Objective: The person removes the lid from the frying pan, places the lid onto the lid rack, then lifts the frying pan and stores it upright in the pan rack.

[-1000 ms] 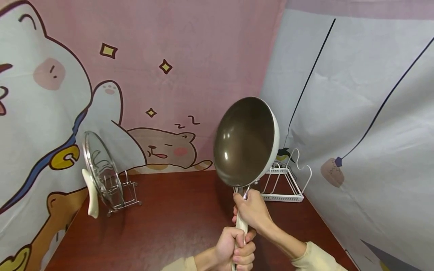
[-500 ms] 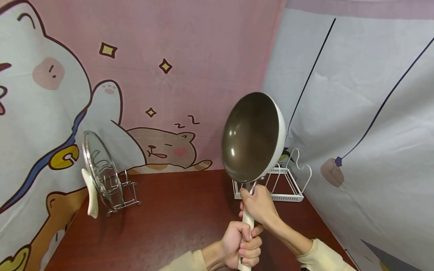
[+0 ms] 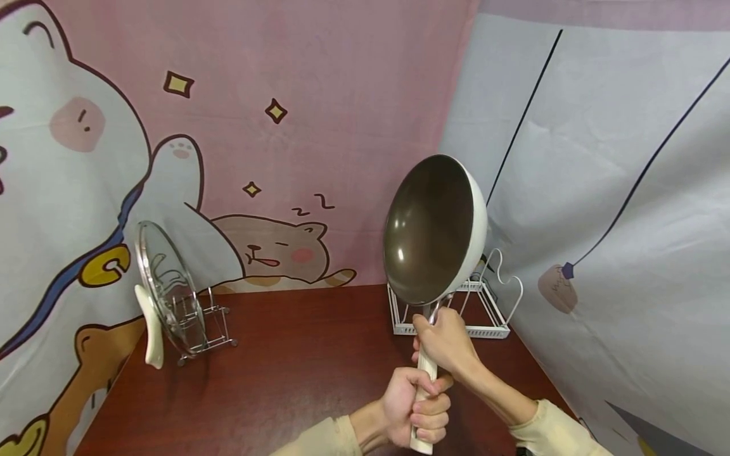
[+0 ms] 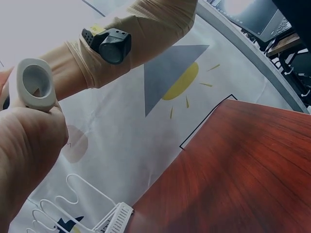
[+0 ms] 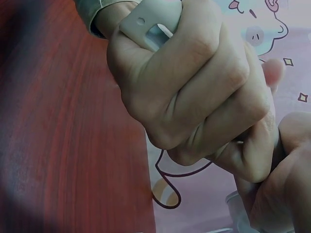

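Note:
A wok point(image 3: 430, 234) with a brown inside and white outside is held up, its bowl tilted with the open side facing back toward me. My left hand point(image 3: 413, 408) grips the low end of its pale handle point(image 3: 422, 440). Higher up, near the bowl, my right hand point(image 3: 447, 342) holds the same handle, thumb along the front. In the left wrist view the looped handle end point(image 4: 47, 103) sticks out of my left hand point(image 4: 29, 150). The right wrist view shows the left hand's point(image 5: 194, 87) fingers curled round the handle; part of my right hand point(image 5: 291, 179) is at the edge.
Behind the wok a white rack point(image 3: 485, 332) stands on the red-brown table point(image 3: 285, 380), partly covered in the head view. At the left, a glass lid point(image 3: 171, 285) with a cream handle leans in a metal wire rack point(image 3: 217, 342). Printed curtains point(image 3: 353, 95) enclose the back and sides.
Both hands have carried the wok to the right and slightly up, bringing its bowl in front of the white rack. More of that rack's left side shows now. Both grips stay the same.

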A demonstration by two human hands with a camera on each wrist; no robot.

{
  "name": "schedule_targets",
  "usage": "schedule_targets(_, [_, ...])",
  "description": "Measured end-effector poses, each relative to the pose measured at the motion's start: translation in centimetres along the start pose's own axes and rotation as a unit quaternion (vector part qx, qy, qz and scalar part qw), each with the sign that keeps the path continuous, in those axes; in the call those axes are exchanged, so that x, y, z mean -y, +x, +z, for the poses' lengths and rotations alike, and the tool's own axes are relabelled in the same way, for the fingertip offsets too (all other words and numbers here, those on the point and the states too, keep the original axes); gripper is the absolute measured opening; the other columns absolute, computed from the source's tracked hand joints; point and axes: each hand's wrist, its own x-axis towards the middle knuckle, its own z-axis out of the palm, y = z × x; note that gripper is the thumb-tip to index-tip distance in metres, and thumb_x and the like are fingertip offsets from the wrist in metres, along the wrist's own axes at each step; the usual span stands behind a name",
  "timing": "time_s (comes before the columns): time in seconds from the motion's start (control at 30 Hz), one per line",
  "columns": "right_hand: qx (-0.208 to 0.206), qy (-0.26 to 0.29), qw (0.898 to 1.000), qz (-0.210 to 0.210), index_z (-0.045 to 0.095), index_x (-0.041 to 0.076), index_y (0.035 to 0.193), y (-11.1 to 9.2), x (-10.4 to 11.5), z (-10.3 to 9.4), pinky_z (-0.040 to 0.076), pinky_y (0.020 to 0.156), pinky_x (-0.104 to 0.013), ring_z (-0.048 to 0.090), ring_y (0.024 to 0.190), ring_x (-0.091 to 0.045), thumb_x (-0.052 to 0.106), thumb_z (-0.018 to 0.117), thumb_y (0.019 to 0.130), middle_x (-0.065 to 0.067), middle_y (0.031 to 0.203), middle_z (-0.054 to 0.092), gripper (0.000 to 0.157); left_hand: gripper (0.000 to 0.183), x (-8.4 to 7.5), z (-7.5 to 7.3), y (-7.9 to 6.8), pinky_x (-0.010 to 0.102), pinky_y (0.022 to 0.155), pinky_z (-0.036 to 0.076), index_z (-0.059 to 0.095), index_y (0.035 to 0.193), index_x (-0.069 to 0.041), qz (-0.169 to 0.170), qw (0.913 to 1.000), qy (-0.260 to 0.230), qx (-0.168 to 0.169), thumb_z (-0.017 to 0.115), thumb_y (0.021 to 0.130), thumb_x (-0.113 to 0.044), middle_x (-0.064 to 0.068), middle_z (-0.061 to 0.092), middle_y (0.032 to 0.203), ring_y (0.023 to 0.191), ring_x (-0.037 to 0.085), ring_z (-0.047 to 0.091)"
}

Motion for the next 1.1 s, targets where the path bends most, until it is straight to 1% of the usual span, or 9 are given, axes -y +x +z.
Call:
schedule_targets(0.07, [0.001,0.0,1.0,0.003,0.065,0.003,0.089,0.1,-0.1,-0.3,0.063,0.052,-0.036,0.073,0.047,-0.02,0.017,0.061,0.105,-0.006,0.061,0.068,0.022,0.013,0.0,0.0,0.3,0.022,0.044,0.018,0.044,0.079,-0.032,-0.001,1.0,-0.001,0.004,0.048,0.09,-0.027,-0.02,0.037,0.048,0.04,-0.003,0.031])
schedule_targets(0.13, [0.002,-0.002,1.0,0.006,0.065,0.002,0.091,0.1,-0.2,-0.5,0.063,0.053,-0.035,0.073,0.048,-0.02,0.018,0.061,0.105,-0.006,0.061,0.068,0.021,0.018,0.1,0.0,0.5,0.022,0.044,0.018,0.044,0.079,-0.032,-0.001,0.9999,-0.002,0.01,0.058,0.089,-0.036,-0.02,0.037,0.048,0.04,-0.002,0.03])
schedule_targets(0.17, [0.003,-0.003,1.0,0.007,0.065,0.003,0.091,0.2,-0.2,-0.6,0.063,0.053,-0.035,0.073,0.048,-0.02,0.018,0.061,0.105,-0.006,0.061,0.069,0.021,0.021,0.0,-0.1,0.6,0.022,0.044,0.018,0.044,0.079,-0.032,0.0,0.9999,-0.003,0.013,0.062,0.088,-0.041,-0.02,0.036,0.048,0.04,-0.002,0.03])
schedule_targets(0.23, [0.004,-0.003,1.0,0.006,0.065,0.003,0.091,0.3,-0.2,-0.8,0.063,0.054,-0.035,0.073,0.048,-0.02,0.018,0.06,0.105,-0.006,0.061,0.069,0.021,0.024,0.0,0.0,0.9,0.022,0.044,0.018,0.045,0.079,-0.032,0.0,0.9998,-0.005,0.018,0.064,0.086,-0.043,-0.019,0.036,0.048,0.04,-0.002,0.029])
schedule_targets(0.43, [0.003,-0.008,1.0,0.001,0.066,0.004,0.088,0.6,0.0,-1.6,0.063,0.054,-0.035,0.073,0.048,-0.021,0.018,0.061,0.105,-0.006,0.061,0.069,0.023,0.024,-0.4,0.1,1.5,0.022,0.043,0.016,0.046,0.08,-0.032,-0.005,0.9995,-0.019,0.023,0.067,0.083,-0.044,-0.02,0.038,0.048,0.039,-0.002,0.03])
schedule_targets(0.8, [-0.003,-0.029,1.0,0.005,0.068,0.003,0.085,0.6,0.1,-2.4,0.062,0.054,-0.033,0.073,0.048,-0.019,0.018,0.061,0.103,-0.004,0.06,0.069,0.025,0.026,-0.7,0.0,2.1,0.025,0.044,0.014,0.044,0.082,-0.035,-0.012,0.9979,-0.025,0.058,0.068,0.082,-0.045,-0.017,0.031,0.048,0.039,0.002,0.022])
schedule_targets(1.1, [-0.004,-0.039,0.999,-0.005,0.067,0.003,0.082,0.6,0.2,-2.4,0.061,0.052,-0.033,0.071,0.047,-0.019,0.016,0.06,0.102,-0.005,0.059,0.068,0.025,0.025,-0.7,-0.1,2.4,0.026,0.044,0.012,0.046,0.082,-0.035,-0.016,0.9974,-0.033,0.062,0.069,0.079,-0.044,-0.017,0.031,0.048,0.039,0.002,0.021])
